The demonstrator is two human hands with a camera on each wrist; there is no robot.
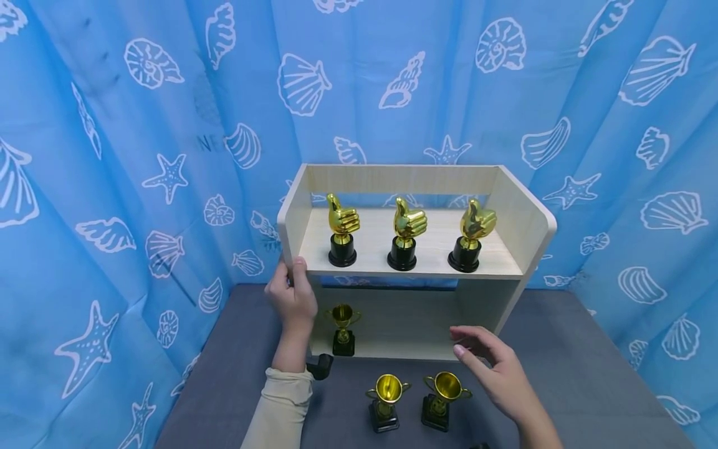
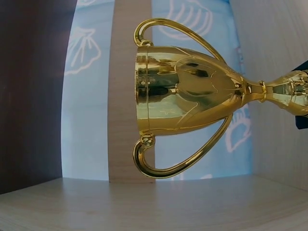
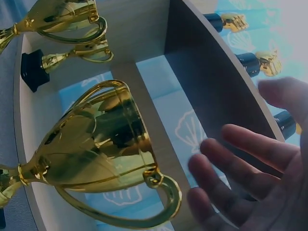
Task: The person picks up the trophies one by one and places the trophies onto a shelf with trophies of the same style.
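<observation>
A pale wooden two-tier shelf stands on the table. My left hand grips its left side panel just below the upper board, thumb at the front edge. Beside that hand a gold trophy cup stands upright on the lower tier; its bowl and two handles fill the left wrist view. My right hand, fingers loosely bent and holding nothing, hovers before the lower tier's right part. Two more trophy cups, a left one and a right one, stand on the table in front; the right one is nearest that hand.
Along the upper tier stand three gold thumbs-up trophies on black bases: left, middle and right. A blue curtain with white shell prints hangs behind and at both sides. Dark grey cloth covers the table.
</observation>
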